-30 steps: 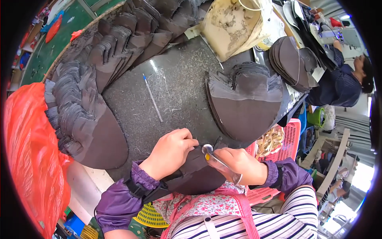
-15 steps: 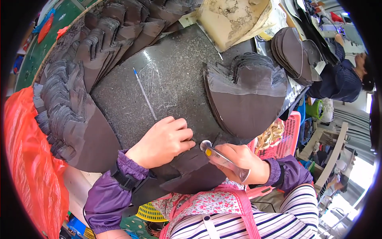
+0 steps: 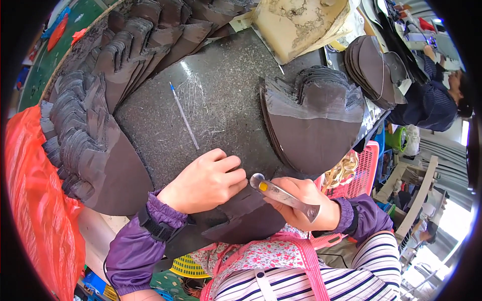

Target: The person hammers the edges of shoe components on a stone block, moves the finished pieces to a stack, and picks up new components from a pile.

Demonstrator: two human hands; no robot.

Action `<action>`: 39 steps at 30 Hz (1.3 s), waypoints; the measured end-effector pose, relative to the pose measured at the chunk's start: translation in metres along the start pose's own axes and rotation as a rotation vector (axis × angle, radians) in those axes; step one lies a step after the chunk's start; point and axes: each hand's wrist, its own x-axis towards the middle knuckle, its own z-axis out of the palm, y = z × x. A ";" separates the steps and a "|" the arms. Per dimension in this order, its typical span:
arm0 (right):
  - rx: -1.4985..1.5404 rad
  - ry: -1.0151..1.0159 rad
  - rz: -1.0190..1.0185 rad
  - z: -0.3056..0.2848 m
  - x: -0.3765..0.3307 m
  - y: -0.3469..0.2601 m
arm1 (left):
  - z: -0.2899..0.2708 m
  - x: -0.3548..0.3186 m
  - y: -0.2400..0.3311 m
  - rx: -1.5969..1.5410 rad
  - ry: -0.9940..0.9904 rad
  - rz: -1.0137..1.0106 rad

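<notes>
My right hand (image 3: 309,200) is wrapped round a shoemaker's hammer; its metal head (image 3: 288,196) has a round face at one end and a flared peen at the other. My left hand (image 3: 208,181) has bent fingers pressed together at the edge of a dark brown leather-like piece (image 3: 251,223), close to the round hammer face. The piece lies along the near edge of a dark speckled slab (image 3: 226,95), hanging partly over it. Both hands hide part of it, and the left fingertips are partly hidden.
Stacks of dark cut pieces stand on the slab's left (image 3: 115,173) and right (image 3: 316,145). A blue-tipped pen (image 3: 185,118) lies between them. A stained cream block (image 3: 296,27) is at the back. Beside the table are a pink basket (image 3: 369,165) and a red plastic bag (image 3: 40,200).
The hammer head has shifted slightly to the left and turned a little, its round face nearer my left fingers. My left hand has barely moved.
</notes>
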 end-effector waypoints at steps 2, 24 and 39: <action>-0.007 -0.019 0.005 0.000 0.001 0.000 | 0.003 -0.001 0.004 -0.042 0.056 -0.080; -0.050 -0.102 0.010 0.004 0.011 -0.003 | 0.030 -0.017 0.051 -0.183 0.329 -0.417; -0.065 -0.115 -0.016 0.002 0.017 -0.002 | 0.036 -0.020 0.061 -0.180 0.454 -0.535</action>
